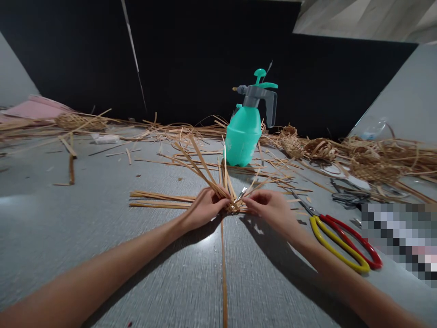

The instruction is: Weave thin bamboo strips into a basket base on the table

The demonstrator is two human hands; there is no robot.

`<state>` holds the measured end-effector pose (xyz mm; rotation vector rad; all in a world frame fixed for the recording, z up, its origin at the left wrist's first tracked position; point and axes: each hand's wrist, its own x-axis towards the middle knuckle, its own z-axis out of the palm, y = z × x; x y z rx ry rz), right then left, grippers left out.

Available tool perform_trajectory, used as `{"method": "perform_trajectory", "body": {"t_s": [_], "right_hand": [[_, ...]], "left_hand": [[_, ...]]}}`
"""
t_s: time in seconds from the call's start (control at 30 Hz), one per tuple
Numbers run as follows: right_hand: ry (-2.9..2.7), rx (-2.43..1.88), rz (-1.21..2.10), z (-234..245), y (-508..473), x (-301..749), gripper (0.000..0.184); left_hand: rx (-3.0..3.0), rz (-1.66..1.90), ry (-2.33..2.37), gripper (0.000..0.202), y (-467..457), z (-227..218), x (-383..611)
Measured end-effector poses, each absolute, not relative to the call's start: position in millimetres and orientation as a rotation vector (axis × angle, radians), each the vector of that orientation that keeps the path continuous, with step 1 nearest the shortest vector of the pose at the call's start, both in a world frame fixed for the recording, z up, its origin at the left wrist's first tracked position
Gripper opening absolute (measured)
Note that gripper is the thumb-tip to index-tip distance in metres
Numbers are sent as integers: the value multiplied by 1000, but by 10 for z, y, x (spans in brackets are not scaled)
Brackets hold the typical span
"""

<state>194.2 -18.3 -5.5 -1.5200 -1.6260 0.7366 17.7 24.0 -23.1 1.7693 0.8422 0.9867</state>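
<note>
A small piece of woven strips [233, 207] sits low over the grey table between my two hands, its loose ends fanning up and back. My left hand [210, 205] is closed around the left side of the weave, thumb on top, with several long strips rising past its fingers. My right hand [268, 207] pinches at the weave's right edge, where thin strip ends stick up; which strip its fingertips hold is too small to tell. Flat strips [160, 199] stretch out leftward from under the left hand. One long strip [224, 273] runs from the weave toward me.
Behind the hands stands a green pump spray bottle [243, 136]. Scissors [341, 243] with red and yellow handles lie right, beside my right forearm. Loose strips and woven pieces [373, 168] line the back, before a black panel [191, 59]. Pink material [37, 108] lies far left.
</note>
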Motion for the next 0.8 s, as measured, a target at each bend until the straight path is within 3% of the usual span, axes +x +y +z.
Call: {"method": "perform_trajectory", "body": {"t_s": [0.1, 0.17, 0.4, 0.67, 0.8], "right_hand": [[-1863, -1501, 270, -53, -235, 1926, 19], [-2003, -1354, 196, -85, -227, 1887, 13], [-2068, -1293, 333, -124, -129, 1852, 10], [-2117, -1211, 245, -195, -122, 1882, 18], [-1941, -1239, 536, -228, -164, 1780, 20]], "left_hand": [[1756, 977, 826, 5, 231, -234, 188], [1750, 978, 811, 5, 228, -234, 191], [1854, 970, 819, 8, 232, -208, 181], [1843, 962, 800, 8, 260, -209, 162], [1724, 977, 763, 7, 250, -228, 165]]}}
